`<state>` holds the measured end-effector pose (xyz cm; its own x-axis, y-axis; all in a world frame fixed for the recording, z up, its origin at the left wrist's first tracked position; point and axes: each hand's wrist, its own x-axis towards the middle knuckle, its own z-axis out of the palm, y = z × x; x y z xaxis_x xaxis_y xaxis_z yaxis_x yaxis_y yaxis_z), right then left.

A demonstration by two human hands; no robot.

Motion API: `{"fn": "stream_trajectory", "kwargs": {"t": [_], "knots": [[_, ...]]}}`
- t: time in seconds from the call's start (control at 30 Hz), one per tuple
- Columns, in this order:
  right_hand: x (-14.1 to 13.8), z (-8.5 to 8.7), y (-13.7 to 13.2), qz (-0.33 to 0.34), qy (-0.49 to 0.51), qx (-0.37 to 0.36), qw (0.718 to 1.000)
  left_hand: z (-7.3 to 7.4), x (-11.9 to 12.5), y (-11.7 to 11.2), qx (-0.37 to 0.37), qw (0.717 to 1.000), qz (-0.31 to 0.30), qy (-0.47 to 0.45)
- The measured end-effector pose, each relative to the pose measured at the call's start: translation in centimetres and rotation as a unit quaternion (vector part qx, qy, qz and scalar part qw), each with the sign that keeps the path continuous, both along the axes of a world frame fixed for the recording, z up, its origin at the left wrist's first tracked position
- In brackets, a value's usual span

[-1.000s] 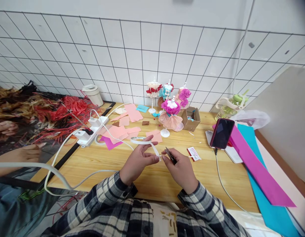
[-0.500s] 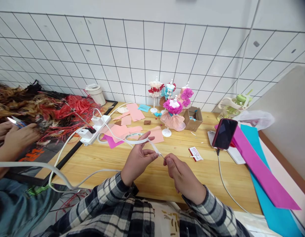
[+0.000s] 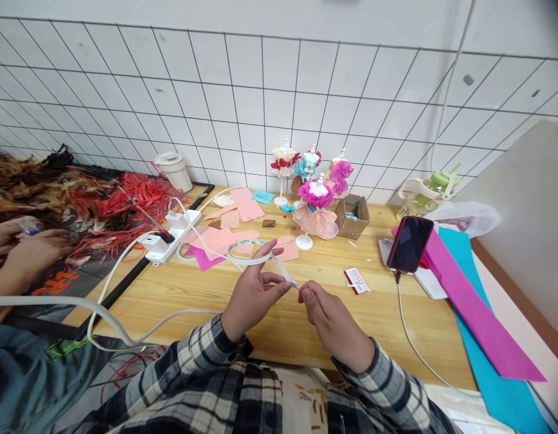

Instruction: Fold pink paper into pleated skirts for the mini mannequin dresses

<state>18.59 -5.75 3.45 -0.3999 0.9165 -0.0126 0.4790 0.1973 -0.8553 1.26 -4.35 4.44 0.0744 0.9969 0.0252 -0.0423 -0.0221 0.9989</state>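
Observation:
My left hand [image 3: 257, 290] is closed on a roll of white tape [image 3: 250, 261], whose ring hangs over the fingers. A loose strip [image 3: 282, 267] runs from the roll to the pinched thumb and fingertips. Opposite it, my right hand [image 3: 331, 319] is closed in a pinch on a thin, wire-like piece [image 3: 297, 285] that meets the end of the strip. Most of that piece is hidden by the fingers. Beyond the hands stands a small white dress form [image 3: 319, 208] in a magenta and peach paper dress, with several other dressed forms behind it.
Pink paper pieces [image 3: 221, 240] and a white power strip [image 3: 174, 236] with cables lie left. A cardboard box [image 3: 352, 218] stands behind. At right are a propped phone [image 3: 410, 244], a magenta sheet [image 3: 480, 307] and a bottle [image 3: 426, 196]. Another person's hands [image 3: 35, 250] work at far left.
My hands stay almost in place, with the tape strip still stretched between them. At far left the other person's hands and the tool in them have shifted slightly.

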Motion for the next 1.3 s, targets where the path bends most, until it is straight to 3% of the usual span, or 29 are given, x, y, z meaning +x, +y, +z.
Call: {"fn": "stream_trajectory", "kwargs": {"t": [0.67, 1.3], "knots": [[-0.8, -1.3, 0.2, -0.020, 0.019, 0.005, 1.000, -0.6, -0.2, -0.5, -0.012, 1.000, -0.001, -0.009], [-1.0, -1.3, 0.3, -0.037, 0.025, 0.012, 0.999, -0.5, 0.0, -0.3, -0.035, 0.999, -0.005, -0.027]]}}
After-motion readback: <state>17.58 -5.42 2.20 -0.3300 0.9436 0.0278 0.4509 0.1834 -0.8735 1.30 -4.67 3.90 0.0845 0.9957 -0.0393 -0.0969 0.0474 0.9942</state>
